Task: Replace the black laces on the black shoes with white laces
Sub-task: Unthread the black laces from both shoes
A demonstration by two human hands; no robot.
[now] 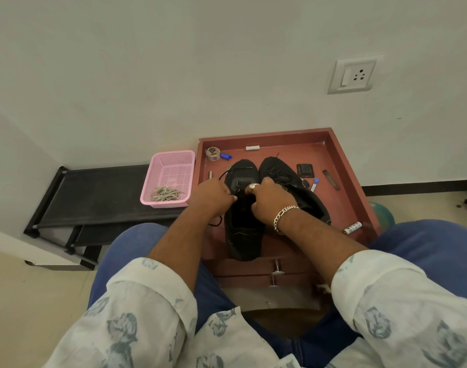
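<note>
Two black shoes stand side by side on a reddish-brown cabinet top (341, 166). The left shoe (243, 235) lies toe away from me, heel toward me. The right shoe (301, 189) is beside it. Both of my hands work over the left shoe's lacing area. My left hand (213, 195) pinches a black lace (223, 175) that loops out to the left of the shoe. My right hand (266, 200), with a ring and a chain bracelet, has its fingers curled at the same shoe's eyelets, pinching the lace. White laces (167, 193) lie bundled in a pink basket (171, 160).
The pink basket sits on a low black rack (94, 197) left of the cabinet. On the cabinet top lie a tape roll (212, 153), a blue cap (225, 156), batteries (353, 227), a small black pad (305, 170) and a pen (314, 184). A wall socket (355, 74) is above.
</note>
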